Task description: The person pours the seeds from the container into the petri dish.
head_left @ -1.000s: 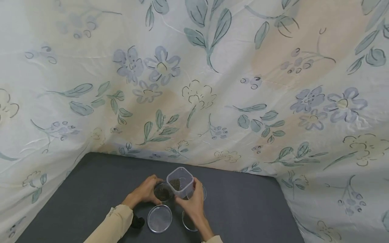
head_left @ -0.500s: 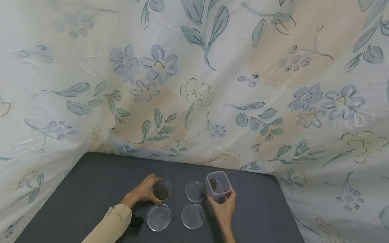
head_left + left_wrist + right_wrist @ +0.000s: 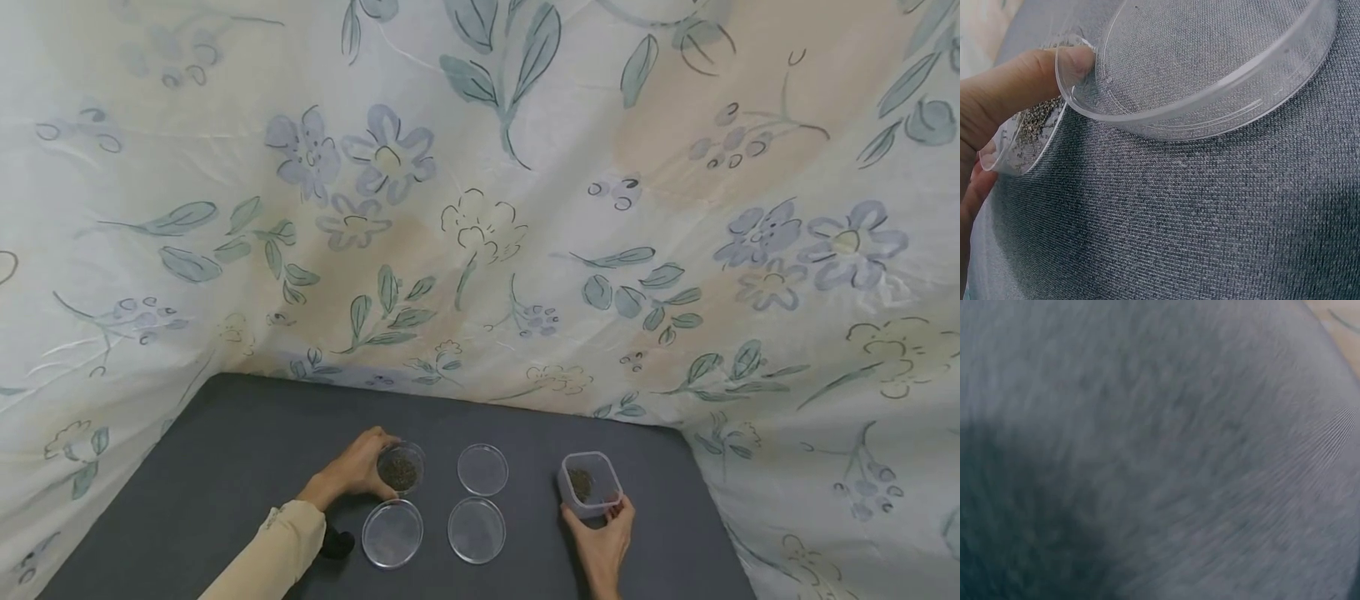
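On the left of the group of dishes, my left hand (image 3: 352,471) holds a clear petri dish (image 3: 402,472) by its side, thumb and fingers around the rim. Dark grainy bits like seeds cover part of its bottom, also visible in the left wrist view beyond the thumb (image 3: 1029,75). Farther right, my right hand (image 3: 602,542) grips a clear square plastic container (image 3: 602,487) from its near side. More of the same-looking grains (image 3: 580,483) lie toward the container's left side. The right wrist view is blurred and shows neither hand nor container.
Three other clear round dishes or lids stand close by: one at the back (image 3: 482,469), one in front of it (image 3: 476,531) and one at front left (image 3: 392,534). A black object (image 3: 339,545) sits by the left wrist. Floral cloth (image 3: 480,333) rises behind the dark tabletop (image 3: 277,425).
My right hand has carried the square container from beside the grain-filled dish over to the right, uncovering the two right dishes. My left hand has stayed at its dish.
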Available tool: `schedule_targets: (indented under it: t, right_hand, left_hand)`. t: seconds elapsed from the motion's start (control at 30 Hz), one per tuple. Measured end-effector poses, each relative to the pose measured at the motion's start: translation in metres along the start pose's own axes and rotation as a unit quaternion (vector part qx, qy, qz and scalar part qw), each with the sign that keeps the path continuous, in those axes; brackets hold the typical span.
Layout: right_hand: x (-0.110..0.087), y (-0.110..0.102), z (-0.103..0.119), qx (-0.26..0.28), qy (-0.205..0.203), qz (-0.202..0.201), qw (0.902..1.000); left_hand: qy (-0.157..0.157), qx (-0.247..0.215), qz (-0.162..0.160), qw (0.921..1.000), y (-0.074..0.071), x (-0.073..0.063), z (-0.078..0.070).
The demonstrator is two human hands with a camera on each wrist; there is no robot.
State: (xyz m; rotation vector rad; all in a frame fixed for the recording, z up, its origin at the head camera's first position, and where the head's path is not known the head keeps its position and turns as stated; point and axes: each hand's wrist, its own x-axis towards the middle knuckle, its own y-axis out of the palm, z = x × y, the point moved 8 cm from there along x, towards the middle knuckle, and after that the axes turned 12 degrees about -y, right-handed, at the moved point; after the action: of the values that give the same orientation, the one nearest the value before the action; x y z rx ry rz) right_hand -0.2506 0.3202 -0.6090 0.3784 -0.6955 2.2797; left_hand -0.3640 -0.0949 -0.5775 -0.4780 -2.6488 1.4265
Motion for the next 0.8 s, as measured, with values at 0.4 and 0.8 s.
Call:
schedule_targets:
  t: [0.4, 0.8]
  right_hand:
    - [-0.002, -0.007, 0.000, -0.028, -0.021, 0.021, 0.9992]
    - [-0.037, 0.002, 0.085, -0.001, -0.208, -0.066, 0.9758]
  left_hand:
    - [0.009, -0.007, -0.001, 0.9999, 0.004, -0.001, -0.004]
    - [0.007, -0.009, -0.003, 0.9999, -0.001, 0.000, -0.001]
